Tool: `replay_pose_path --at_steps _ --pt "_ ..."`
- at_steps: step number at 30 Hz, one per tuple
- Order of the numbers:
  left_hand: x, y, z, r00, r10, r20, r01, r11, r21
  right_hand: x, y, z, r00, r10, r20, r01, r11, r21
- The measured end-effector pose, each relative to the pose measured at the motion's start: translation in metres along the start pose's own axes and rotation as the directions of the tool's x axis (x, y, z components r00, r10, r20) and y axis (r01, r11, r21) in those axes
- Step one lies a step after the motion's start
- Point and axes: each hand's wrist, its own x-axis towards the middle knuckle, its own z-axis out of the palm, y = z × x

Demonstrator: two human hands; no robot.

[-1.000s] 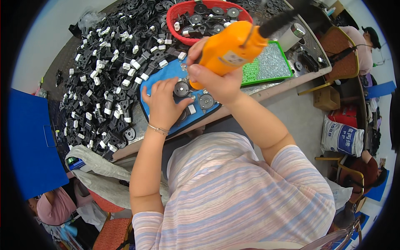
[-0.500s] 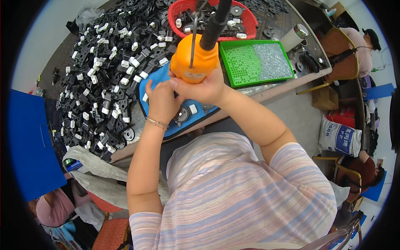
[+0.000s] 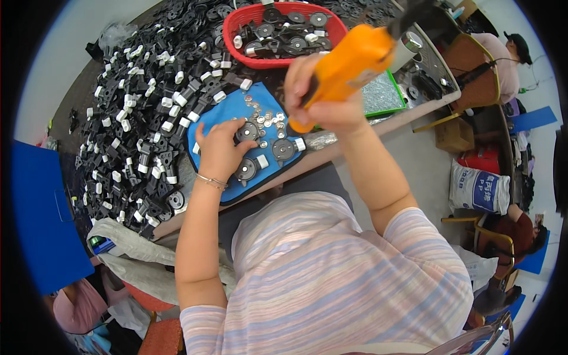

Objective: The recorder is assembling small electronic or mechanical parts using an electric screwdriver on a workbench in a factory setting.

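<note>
My left hand (image 3: 220,149) rests over a blue mat (image 3: 228,110), its thumb and fingers closed round a black wheel part (image 3: 248,131). Two more wheel parts with white ends lie on the mat: one (image 3: 245,170) just below that hand, another (image 3: 284,149) to its right. Several small silver round pieces (image 3: 269,122) are scattered beyond. Raised right of the mat, my right hand (image 3: 331,106) grips an orange electric screwdriver (image 3: 354,59). The tool is tilted, with its blurred black cord end toward the upper right; its bit cannot be seen.
A large heap of black parts with white ends (image 3: 154,112) covers the table's left. Beyond the mat stands a red basket (image 3: 284,64) of wheel parts. A green tray (image 3: 390,110) of silver bits sits partly behind the screwdriver, near a bottle (image 3: 407,52). Other people sit farther off.
My right hand has swung the screwdriver from upright above the mat to tilted at the right. My left hand has come away from it and down onto a wheel part. The mat's pieces are now uncovered.
</note>
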Motion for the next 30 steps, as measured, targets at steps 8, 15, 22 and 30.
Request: replay_pose_path --at_steps 8,15,22,30 --pt "0.002 0.002 -0.003 0.995 -0.075 0.064 0.078 0.996 -0.043 -0.031 -0.02 -0.055 0.794 -0.286 -0.536 0.036 0.903 -0.427" --pt "0.004 0.003 -0.004 0.988 -0.117 0.1 0.122 0.992 -0.043 -0.034 -0.003 -0.06 0.734 -0.345 -0.585 0.042 0.882 -0.469" --pt "0.003 0.002 -0.002 0.99 -0.115 0.084 0.121 0.99 -0.07 -0.033 -0.002 -0.062 0.749 -0.311 -0.585 -0.012 0.877 -0.481" --pt "0.003 0.001 -0.003 0.992 -0.099 0.078 0.104 0.993 -0.062 -0.032 -0.001 -0.065 0.76 -0.275 -0.588 -0.034 0.888 -0.459"
